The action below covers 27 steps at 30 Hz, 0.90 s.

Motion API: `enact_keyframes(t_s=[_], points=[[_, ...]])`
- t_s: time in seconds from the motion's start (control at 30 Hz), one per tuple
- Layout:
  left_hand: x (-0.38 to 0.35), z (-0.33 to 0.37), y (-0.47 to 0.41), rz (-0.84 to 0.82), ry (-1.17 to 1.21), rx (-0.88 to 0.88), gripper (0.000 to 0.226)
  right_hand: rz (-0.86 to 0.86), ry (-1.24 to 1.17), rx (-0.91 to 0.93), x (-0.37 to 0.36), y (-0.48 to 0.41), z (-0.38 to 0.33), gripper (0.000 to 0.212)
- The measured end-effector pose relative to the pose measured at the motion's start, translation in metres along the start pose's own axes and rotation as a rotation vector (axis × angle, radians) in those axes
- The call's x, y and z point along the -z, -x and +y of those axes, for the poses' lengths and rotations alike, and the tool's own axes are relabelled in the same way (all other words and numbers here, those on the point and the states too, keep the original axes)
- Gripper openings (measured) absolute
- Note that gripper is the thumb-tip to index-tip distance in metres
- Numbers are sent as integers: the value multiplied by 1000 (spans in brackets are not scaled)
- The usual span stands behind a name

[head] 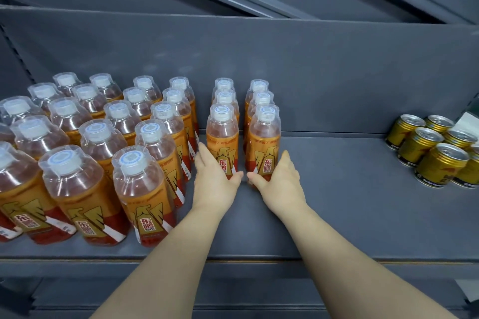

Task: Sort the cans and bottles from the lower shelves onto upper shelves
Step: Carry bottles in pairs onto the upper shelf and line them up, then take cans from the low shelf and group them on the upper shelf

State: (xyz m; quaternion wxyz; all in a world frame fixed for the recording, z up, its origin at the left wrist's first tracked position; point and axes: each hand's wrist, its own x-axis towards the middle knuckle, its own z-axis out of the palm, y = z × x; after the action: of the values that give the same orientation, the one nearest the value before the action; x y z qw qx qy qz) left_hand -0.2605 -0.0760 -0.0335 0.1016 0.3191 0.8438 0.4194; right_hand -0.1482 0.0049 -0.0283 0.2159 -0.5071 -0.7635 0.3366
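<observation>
1. The fingers of our left hand [203,158] are straight and together. They lie flat against the outer left side of the left front bottle [222,137], and the thumb is spread low across its label.
2. The fingers of our right hand [285,163] do the same in mirror. They are straight and together on the outer right side of the right front bottle [264,137], with the thumb across its front near the base. The two thumb tips almost meet.
3. So neither the left hand [215,181] nor the right hand [281,184] closes fully round a bottle; we rather bracket the pair from outside and from the front.
4. Both bottles stand upright, long axis vertical. They are directly ahead of the fingers and between the two hands, and each hand is equally near to its own bottle.
5. Each front bottle heads one of two short rows [261,98] that run straight back, with a narrow gap between them.
6. We judge that the next move is a push or a squeeze along the shelf [350,202], so the hands must press evenly or the tall bottles may tip.
7. A large block of bottles [124,137] stands just to the left, and gold cans [435,153] stand well apart to the right.
</observation>
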Motion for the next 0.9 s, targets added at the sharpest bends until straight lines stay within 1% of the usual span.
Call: enact_keyframes(t_s=[0.1,0.2,0.23,0.3,0.33,0.37,0.4,0.5,0.63,0.9], points=[[5,6,15,-8,-27,-30,109,-27,43,31,9,15,6,101],[9,7,29,-11,-58,-34,97,-43,94,74,15,31,11,90],[11,6,34,-5,-76,-44,89,-41,107,99,17,35,13,84],[13,2,44,10,-139,-108,65,-41,142,171,19,44,15,71],[14,0,48,13,-184,-147,54,-57,171,204,19,48,17,68],[16,-3,54,9,-227,-175,48,-80,206,228,20,53,16,66],[17,-6,59,-1,-257,-195,47,-104,240,247,20,58,16,66],[26,-10,74,-53,-362,-225,57,-145,310,294,22,72,12,65],[41,-9,98,-155,-459,-203,70,-173,398,279,24,90,8,65],[68,-25,136,-233,-489,-326,70,-151,469,236,18,137,6,66]])
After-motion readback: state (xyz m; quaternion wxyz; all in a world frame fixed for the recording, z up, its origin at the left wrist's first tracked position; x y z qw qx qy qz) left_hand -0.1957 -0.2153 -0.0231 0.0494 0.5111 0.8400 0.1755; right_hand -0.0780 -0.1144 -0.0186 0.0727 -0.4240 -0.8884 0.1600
